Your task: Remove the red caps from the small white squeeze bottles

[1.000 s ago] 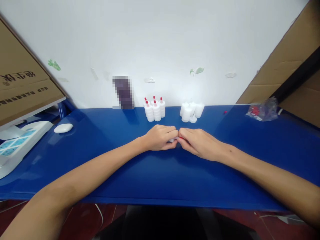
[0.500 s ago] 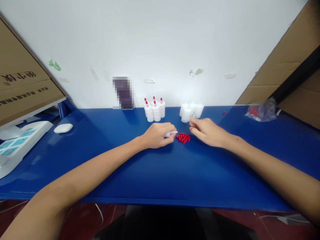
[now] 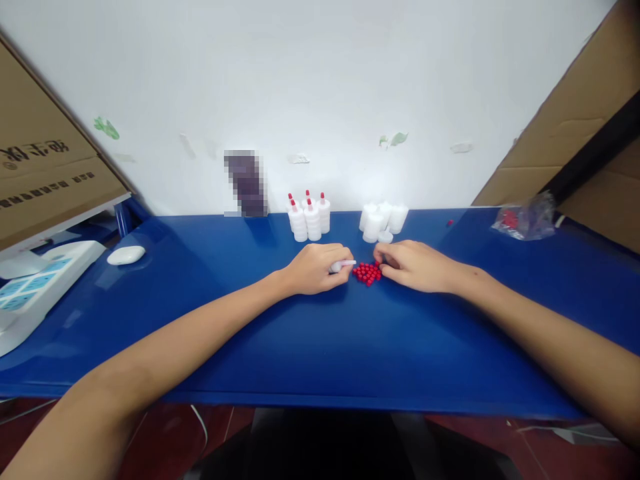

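My left hand (image 3: 320, 269) is closed around a small white squeeze bottle (image 3: 336, 267), which lies on its side with its thin nozzle pointing right. Most of that bottle is hidden by the fingers. A loose pile of small red caps (image 3: 367, 274) lies on the table just right of the nozzle. At the pile's right edge is my right hand (image 3: 407, 265), thumb and forefinger curled about one red cap (image 3: 378, 264). Behind, on the left, stand several white bottles (image 3: 313, 222) with red tips. Another group of white bottles (image 3: 374, 224) without red tips stands behind the right hand.
The blue table (image 3: 310, 353) meets a white wall. A clear plastic bag (image 3: 527, 220) with red caps lies at the far right, and a stray red cap (image 3: 450, 222) near the wall. A white case (image 3: 126, 255) and a power strip (image 3: 50, 280) are on the left.
My right hand has moved slightly left and down to the red caps, uncovering a round white piece by the bottles. My left hand stays where it was with the bottle.
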Demonstrator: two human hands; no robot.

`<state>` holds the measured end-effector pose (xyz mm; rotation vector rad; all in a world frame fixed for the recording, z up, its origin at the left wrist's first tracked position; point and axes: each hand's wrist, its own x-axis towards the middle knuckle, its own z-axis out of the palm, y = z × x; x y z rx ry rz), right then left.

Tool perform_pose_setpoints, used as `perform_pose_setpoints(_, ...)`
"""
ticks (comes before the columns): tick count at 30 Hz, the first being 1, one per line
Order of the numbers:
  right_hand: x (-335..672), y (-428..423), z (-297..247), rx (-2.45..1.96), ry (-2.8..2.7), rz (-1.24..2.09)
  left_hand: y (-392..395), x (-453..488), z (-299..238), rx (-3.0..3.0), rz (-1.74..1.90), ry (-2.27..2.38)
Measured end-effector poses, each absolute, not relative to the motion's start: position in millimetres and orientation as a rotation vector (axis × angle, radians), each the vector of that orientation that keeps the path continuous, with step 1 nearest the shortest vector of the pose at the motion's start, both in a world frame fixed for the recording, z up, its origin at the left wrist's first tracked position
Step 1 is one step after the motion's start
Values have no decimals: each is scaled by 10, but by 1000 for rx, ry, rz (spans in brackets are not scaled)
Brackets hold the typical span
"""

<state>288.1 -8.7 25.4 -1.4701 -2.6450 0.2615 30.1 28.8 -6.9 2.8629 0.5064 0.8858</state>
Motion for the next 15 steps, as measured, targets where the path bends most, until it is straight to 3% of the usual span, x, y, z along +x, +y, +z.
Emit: perform_pose_setpoints(15, 2823, -127, 225, -1244, -2549, 259, 275, 314, -46, 2825, 828, 563)
